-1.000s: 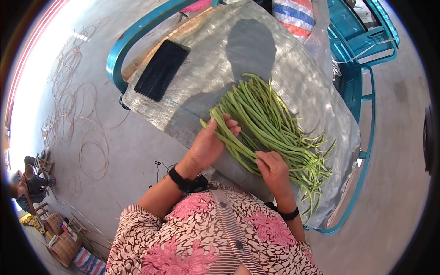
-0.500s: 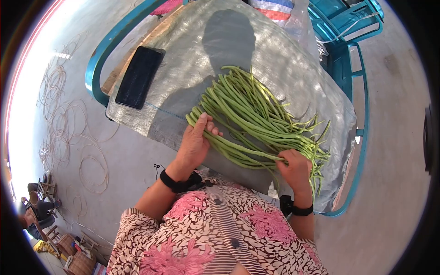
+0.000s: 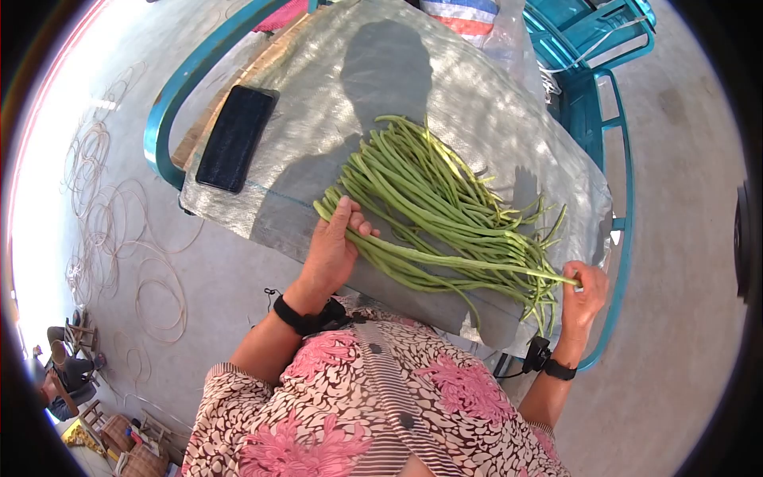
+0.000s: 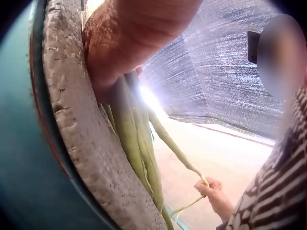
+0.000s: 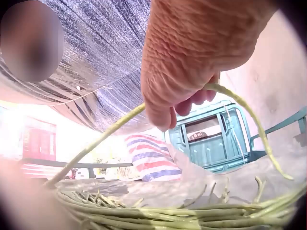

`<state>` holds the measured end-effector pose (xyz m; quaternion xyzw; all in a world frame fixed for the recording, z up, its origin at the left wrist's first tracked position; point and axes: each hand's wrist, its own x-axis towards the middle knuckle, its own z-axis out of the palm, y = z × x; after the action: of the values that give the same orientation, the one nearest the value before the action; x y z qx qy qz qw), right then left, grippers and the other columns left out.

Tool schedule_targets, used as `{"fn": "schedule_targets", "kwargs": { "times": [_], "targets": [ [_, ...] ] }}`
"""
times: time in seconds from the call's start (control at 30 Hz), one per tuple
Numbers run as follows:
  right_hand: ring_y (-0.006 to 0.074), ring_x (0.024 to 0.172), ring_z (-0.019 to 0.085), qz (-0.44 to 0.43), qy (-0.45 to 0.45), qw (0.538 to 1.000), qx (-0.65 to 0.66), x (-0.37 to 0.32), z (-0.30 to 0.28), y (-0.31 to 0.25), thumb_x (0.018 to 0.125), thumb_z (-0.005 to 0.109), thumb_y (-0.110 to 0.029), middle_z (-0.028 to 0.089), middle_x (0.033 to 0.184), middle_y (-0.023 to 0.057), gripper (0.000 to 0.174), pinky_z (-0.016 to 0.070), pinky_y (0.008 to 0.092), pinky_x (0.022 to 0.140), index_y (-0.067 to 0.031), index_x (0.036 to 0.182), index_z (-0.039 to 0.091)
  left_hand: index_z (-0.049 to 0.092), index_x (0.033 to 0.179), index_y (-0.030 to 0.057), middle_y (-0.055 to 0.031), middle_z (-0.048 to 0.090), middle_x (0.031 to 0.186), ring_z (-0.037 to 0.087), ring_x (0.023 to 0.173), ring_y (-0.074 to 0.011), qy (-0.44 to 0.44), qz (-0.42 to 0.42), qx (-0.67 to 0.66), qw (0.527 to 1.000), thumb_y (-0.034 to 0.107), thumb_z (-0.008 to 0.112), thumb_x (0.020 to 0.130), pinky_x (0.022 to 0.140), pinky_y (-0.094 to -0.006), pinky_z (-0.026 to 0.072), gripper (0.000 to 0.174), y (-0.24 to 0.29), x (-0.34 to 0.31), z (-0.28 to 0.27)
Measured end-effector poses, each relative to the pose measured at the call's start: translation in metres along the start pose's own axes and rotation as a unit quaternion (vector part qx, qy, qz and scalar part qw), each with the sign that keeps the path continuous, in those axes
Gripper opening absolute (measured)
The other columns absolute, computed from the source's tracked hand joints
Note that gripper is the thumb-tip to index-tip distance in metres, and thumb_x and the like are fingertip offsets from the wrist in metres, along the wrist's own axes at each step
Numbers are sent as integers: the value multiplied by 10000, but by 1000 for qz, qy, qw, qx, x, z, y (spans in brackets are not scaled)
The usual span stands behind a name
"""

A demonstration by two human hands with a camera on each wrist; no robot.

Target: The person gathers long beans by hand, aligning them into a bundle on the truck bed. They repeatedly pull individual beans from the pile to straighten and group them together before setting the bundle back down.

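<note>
Long green beans (image 3: 445, 203) lie in a spread pile on a grey woven sheet (image 3: 477, 95). At the pile's near left, the left hand (image 3: 332, 250) grips the ends of a few beans between thumb and fingers; the left wrist view shows those beans (image 4: 129, 134) below the thumb. The right hand (image 3: 584, 292), beyond the pile's right end, pinches one bean stretched across from the left hand. In the right wrist view this bean (image 5: 103, 136) runs up to the right hand (image 5: 192, 62), and its free end curves down on the other side.
A black phone (image 3: 237, 137) lies at the sheet's left. Blue metal rails (image 3: 167, 95) border the sheet, with a striped bag (image 3: 465, 17) at the back. Coiled wire (image 3: 159, 294) lies on the floor to the left; a person (image 3: 71, 370) and baskets (image 3: 143, 461) are farther off.
The right hand has moved right, from the near side of the pile past its right end, drawing one bean out straight. The left hand keeps its grip. The head view has shifted.
</note>
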<state>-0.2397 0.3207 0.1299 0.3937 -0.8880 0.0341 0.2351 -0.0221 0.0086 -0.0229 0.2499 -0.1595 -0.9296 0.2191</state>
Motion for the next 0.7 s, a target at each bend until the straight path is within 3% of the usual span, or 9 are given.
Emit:
{"fn": "schedule_targets", "kwargs": {
  "times": [0.03,0.07,0.17,0.27,0.37,0.43,0.6,0.7],
  "targets": [
    [221,746,573,17,34,999,-13,4,-6,1,702,785,-66,612,764,33,195,407,388,825,-110,859,678,512,1013,78,30,465,763,527,729,-120,-4,6,-1,1000,303,498,1037,855,-393,528,227,0,0,-1],
    [242,814,557,-22,43,998,-41,12,-16,0,707,779,-58,608,836,34,258,400,400,813,-107,938,675,513,1015,78,29,464,762,524,729,-120,-8,10,-1,1000,301,498,1037,853,-395,528,224,1,0,0],
    [253,912,578,85,-138,986,-39,13,-29,-6,717,766,-49,630,899,47,313,411,402,873,-110,1010,677,520,1027,75,24,473,777,530,747,-120,-14,13,-2,1000,294,499,1036,864,-401,526,221,0,0,2],
    [277,1032,583,-16,-292,956,-6,-29,-9,17,727,747,-27,651,1001,87,366,415,404,952,-101,1077,667,526,1046,67,7,517,825,568,809,-142,-34,18,5,999,296,498,1036,871,-395,529,231,-3,1,-1],
    [300,1103,577,43,-205,971,117,-17,12,-32,751,734,-42,660,1066,114,375,406,414,1008,-91,1116,663,529,1056,61,-17,563,886,602,881,-178,-26,8,15,1000,300,495,1036,872,-386,534,243,2,-4,4],
    [314,1100,571,79,-197,935,285,-8,30,-64,779,731,-82,662,1084,111,349,419,432,982,-80,1121,663,531,1057,60,-29,578,910,613,907,-197,-28,9,17,999,302,492,1037,868,-381,538,246,1,-4,3],
    [286,1021,572,-63,-95,962,249,32,65,-151,781,748,-131,662,1039,73,281,406,423,951,-108,1056,694,552,1072,48,-68,626,1004,636,989,-223,-40,12,32,999,311,486,1038,906,-384,537,273,0,-2,-4],
    [268,961,558,-97,-125,964,213,36,80,-163,768,758,-135,645,962,47,273,398,409,919,-123,1035,699,565,1149,23,-107,645,1110,635,1063,-241,-56,10,54,997,313,476,1041,939,-391,530,322,2,-1,-4]
  ]
}}
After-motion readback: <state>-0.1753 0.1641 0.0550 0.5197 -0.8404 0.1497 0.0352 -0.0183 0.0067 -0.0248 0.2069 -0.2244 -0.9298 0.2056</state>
